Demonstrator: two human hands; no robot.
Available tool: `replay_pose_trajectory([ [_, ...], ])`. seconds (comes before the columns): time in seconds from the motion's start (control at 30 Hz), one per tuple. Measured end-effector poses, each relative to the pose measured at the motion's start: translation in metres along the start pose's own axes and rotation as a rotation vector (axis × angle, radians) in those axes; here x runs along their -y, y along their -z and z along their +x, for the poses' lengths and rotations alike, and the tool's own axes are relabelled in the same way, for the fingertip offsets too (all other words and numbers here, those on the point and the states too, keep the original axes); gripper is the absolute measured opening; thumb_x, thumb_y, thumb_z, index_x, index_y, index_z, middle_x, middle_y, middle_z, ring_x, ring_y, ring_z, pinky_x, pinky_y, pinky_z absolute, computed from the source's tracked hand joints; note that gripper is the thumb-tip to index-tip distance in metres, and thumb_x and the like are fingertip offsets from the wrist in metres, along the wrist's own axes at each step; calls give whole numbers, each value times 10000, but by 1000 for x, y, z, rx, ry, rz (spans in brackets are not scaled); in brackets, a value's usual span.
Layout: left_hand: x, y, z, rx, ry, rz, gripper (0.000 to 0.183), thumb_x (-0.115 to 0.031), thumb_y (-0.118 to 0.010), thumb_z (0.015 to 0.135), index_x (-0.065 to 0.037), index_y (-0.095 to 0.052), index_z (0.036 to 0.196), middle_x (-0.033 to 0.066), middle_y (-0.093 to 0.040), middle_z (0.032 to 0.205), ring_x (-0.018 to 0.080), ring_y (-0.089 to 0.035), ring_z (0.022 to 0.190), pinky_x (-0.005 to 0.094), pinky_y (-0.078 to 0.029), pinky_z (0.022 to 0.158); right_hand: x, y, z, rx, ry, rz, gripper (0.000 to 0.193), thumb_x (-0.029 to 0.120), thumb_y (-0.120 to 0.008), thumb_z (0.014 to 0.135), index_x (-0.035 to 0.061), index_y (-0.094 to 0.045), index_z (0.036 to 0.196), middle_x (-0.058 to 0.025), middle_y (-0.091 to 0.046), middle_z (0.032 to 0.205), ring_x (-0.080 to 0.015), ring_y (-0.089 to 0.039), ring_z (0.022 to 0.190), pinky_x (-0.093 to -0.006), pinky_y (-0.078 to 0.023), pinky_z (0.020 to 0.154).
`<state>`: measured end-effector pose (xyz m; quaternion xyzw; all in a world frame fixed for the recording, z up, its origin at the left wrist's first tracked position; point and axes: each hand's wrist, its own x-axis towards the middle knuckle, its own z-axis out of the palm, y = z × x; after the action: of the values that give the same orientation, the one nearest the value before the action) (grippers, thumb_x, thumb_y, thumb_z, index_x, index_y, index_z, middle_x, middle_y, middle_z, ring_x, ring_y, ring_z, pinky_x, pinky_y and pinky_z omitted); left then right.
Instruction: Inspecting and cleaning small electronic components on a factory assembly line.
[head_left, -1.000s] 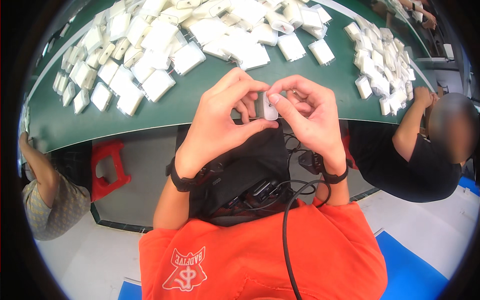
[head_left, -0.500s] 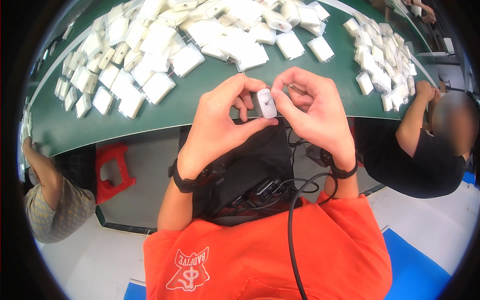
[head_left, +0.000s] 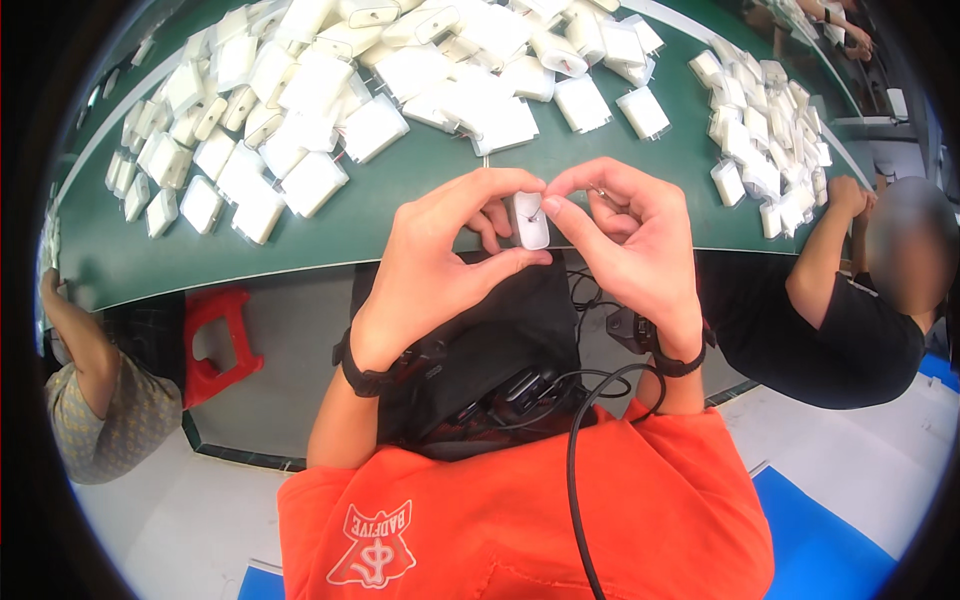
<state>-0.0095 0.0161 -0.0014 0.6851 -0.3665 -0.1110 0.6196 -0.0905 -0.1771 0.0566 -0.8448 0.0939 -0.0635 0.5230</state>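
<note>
A small white plastic casing (head_left: pixel 532 228), its narrow end turned toward me, sits between the thumb and fingers of my left hand (head_left: pixel 425 245). A short dark wire shows at a hole in that end. Against the casing's upper right edge, my right hand (head_left: pixel 640 225) pinches thumb and index finger together. What lies between those fingertips is too small to make out. A thin metal tool (head_left: pixel 601 193), possibly tweezers, runs under the curled fingers of the same hand, mostly hidden. Both hands are held just in front of the table edge.
A large pile of white casings (head_left: pixel 420 75) covers the far side of the green table (head_left: pixel 420 180). A second pile (head_left: pixel 755 125) lies at the right. People sit on both sides, a red stool (head_left: pixel 222 340) stands at left, and a black cable (head_left: pixel 574 470) crosses my front.
My right thumb and index finger have closed together at the casing's upper edge. The metal tool now sits further back in the hand. The view has shifted slightly.
</note>
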Motion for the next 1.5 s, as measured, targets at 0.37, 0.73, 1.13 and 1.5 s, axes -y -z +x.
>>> replay_pose_trajectory([
  [0.37, 3, 0, -1, -4, -30, 33, 594, 14, -967, 765, -14, -706, 1298, 70, -786, 1083, 100, -703, 770, 253, -593, 725, -11, 4, -2, 15, -5, 74, 60, 72, -733, 1038, 20, -763, 1031, 104, -368, 647, -20, -291, 619, -263, -235, 559],
  [0.73, 1, 0, 0, 20, -45, 66, 570, 20, -944, 781, -4, -669, 1279, 92, -807, 1199, 113, -701, 808, 255, -603, 743, -25, 19, 7, -112, 529, 35, 285, 192, -633, 1148, -47, -779, 1095, -64, -688, 932, -105, -551, 764, -243, -439, 701],
  [1.13, 3, -1, -1, -10, -47, 50, 569, -8, -956, 781, -9, -694, 1287, 77, -780, 1055, 120, -733, 821, 260, -602, 740, -35, 8, 3, 10, 354, 260, 306, 138, -551, 1174, -113, -726, 1158, -177, -772, 1056, -243, -782, 914, -359, -622, 857],
  [1.5, 4, -1, -1, -6, -41, 34, 576, -12, -958, 784, -10, -696, 1297, 70, -788, 1041, 119, -734, 808, 256, -599, 739, -35, 6, 2, 42, 314, 254, 325, 164, -534, 1186, -115, -701, 1189, -194, -769, 1044, -289, -805, 931, -396, -635, 899],
])
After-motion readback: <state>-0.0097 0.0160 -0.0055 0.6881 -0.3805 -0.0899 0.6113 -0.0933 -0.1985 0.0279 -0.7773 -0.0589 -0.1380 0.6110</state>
